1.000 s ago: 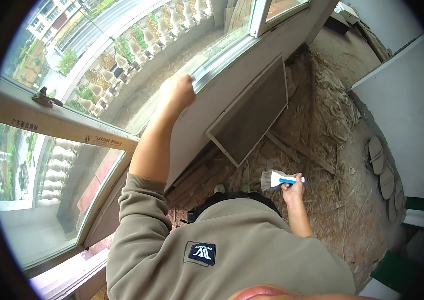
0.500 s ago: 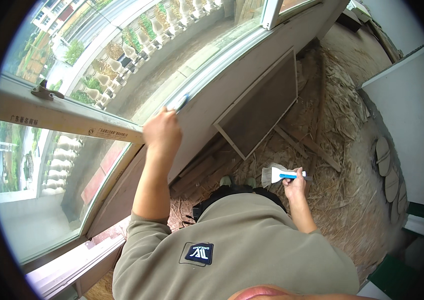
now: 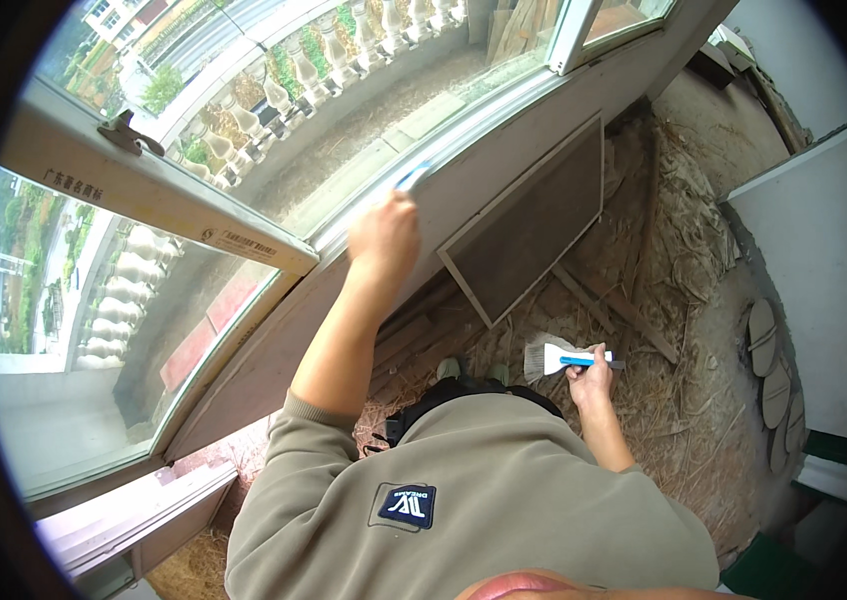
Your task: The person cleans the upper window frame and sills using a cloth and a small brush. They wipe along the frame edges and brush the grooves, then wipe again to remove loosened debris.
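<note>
My left hand (image 3: pixel 385 232) is closed around a small blue-and-white tool (image 3: pixel 411 179), reaching out along the lower track of the window frame (image 3: pixel 464 137). The tool's kind is hard to make out; its end lies at the track. Down in front of me, my right hand (image 3: pixel 592 379) grips a wide brush (image 3: pixel 562 359) with a white and blue body. Its pale grey bristles point left, away from my fingers, and touch nothing that I can see.
Beside my left arm stands a window sash (image 3: pixel 159 215) with a latch (image 3: pixel 129 133). A framed screen (image 3: pixel 534 225) leans against the wall below the sill. Wooden planks (image 3: pixel 634 325) and dry straw litter the floor; several slippers (image 3: pixel 776 390) lie by the right wall.
My left hand has moved to the right and slightly up along the window track with the small tool. My right hand holds the brush in nearly the same place.
</note>
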`<state>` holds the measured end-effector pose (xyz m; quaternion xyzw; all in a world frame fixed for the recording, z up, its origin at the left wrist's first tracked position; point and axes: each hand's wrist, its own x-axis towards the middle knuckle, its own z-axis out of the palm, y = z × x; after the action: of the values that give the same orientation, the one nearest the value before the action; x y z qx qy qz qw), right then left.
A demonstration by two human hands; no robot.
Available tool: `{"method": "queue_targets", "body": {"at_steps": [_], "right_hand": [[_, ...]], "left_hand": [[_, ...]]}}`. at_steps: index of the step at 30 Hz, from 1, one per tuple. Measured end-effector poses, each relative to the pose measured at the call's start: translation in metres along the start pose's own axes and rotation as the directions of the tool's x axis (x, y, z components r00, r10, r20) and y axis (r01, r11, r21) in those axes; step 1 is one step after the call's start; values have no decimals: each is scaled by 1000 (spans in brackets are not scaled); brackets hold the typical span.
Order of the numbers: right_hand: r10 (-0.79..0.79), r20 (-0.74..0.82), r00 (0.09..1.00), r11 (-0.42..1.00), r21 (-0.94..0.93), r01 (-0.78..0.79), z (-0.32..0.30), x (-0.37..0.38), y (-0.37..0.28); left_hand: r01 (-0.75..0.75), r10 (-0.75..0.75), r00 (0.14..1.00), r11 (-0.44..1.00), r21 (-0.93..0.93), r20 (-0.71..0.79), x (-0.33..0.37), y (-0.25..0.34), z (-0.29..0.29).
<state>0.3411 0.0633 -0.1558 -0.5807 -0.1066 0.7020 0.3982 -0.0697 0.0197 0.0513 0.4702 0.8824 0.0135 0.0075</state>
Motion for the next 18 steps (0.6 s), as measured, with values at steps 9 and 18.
{"method": "queue_targets", "body": {"at_steps": [9,18], "right_hand": [[-73,37,997,997,38,72,9,-2,-14],[-90,62,994,996,35,88,27,27,-44]], "left_hand": [[-89,77,995,971,-222,-63,21,2,21],[-75,74,997,902,-425,-18,21,-5,9]]}}
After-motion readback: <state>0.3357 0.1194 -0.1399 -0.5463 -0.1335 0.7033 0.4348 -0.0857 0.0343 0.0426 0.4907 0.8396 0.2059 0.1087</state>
